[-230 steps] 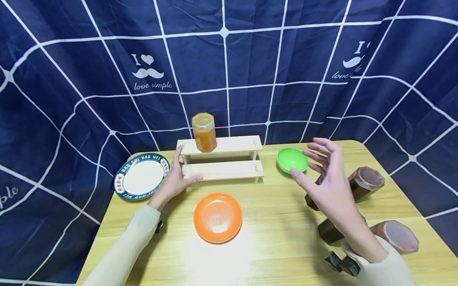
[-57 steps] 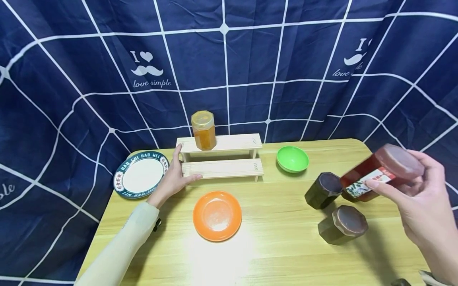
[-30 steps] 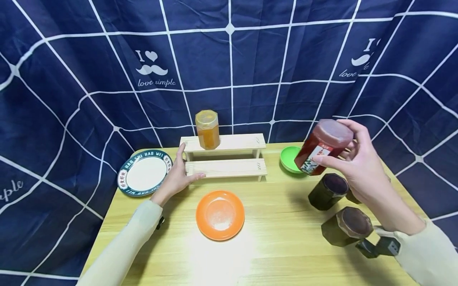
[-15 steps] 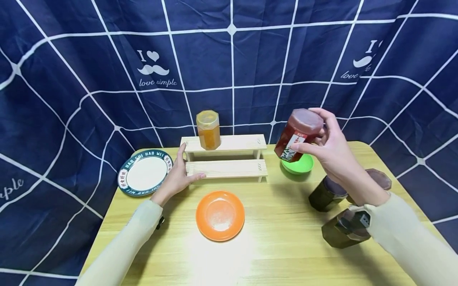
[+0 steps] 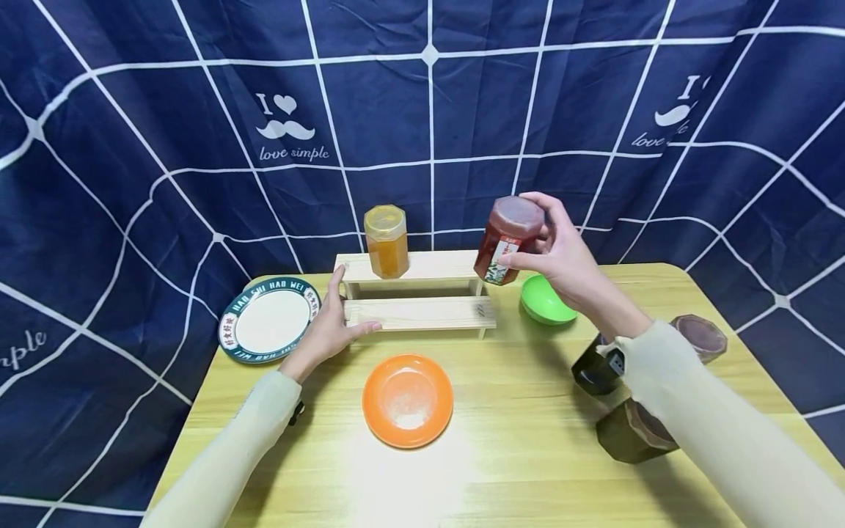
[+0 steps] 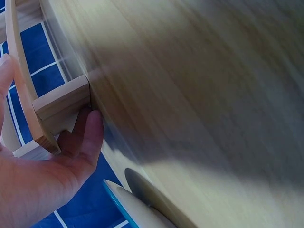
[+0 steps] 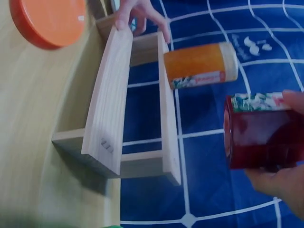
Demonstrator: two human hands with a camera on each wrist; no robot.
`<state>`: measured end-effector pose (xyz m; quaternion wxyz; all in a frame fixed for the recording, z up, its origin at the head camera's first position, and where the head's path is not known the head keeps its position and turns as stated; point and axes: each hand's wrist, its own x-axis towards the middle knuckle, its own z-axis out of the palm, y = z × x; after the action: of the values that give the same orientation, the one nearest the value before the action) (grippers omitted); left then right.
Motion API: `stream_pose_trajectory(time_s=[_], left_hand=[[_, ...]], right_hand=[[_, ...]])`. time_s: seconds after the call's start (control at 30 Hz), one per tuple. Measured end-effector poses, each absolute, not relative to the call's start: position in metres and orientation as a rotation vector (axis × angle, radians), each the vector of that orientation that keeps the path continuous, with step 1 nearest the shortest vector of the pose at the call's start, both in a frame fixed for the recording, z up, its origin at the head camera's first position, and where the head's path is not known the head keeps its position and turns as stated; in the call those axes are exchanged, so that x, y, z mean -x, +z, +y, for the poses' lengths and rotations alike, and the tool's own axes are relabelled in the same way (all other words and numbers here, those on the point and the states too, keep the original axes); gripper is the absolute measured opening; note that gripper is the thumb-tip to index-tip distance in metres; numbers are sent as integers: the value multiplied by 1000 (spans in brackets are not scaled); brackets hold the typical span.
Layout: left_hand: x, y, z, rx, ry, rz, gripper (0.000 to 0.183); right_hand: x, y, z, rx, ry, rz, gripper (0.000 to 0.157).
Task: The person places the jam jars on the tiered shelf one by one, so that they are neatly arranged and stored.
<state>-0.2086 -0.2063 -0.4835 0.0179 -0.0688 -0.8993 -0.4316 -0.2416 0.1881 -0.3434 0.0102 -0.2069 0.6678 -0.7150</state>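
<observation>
Jar with red contents (image 5: 503, 238) is grasped by the right hand (image 5: 560, 249) and held in the air, clasped between the thumb, set on the label side, and the curled fingers. It is seen right of the centre of the head view, overlapping the right end of the upper shelf of the wooden rack (image 5: 422, 314); in the right wrist view, a gap is shown between jar and rack. At its left end the rack is gripped by the left hand (image 5: 323, 330), the thumb laid against the front of the lower shelf.

An amber jar (image 5: 388, 251) is stood upright on the upper shelf, left of its middle. A green bowl (image 5: 548, 302) is set just right of the rack, an orange plate (image 5: 407, 402) in the lower middle, and a dark-rimmed plate (image 5: 272, 319) at the left, near the left hand. Three dark jars (image 5: 627, 436) are placed at the lower right, partly hidden by the right arm.
</observation>
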Motion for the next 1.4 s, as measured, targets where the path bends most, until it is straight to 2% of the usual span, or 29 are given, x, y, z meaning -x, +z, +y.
stream_pose_trajectory(time_s=[0.73, 1.4], left_hand=[[208, -483, -205, 272, -1385, -2762, 135], [210, -484, -208, 244, -1360, -2778, 135]], right_hand=[[306, -382, 151, 747, -2106, 1973, 97], [328, -391, 125, 776, -1955, 1977, 100]])
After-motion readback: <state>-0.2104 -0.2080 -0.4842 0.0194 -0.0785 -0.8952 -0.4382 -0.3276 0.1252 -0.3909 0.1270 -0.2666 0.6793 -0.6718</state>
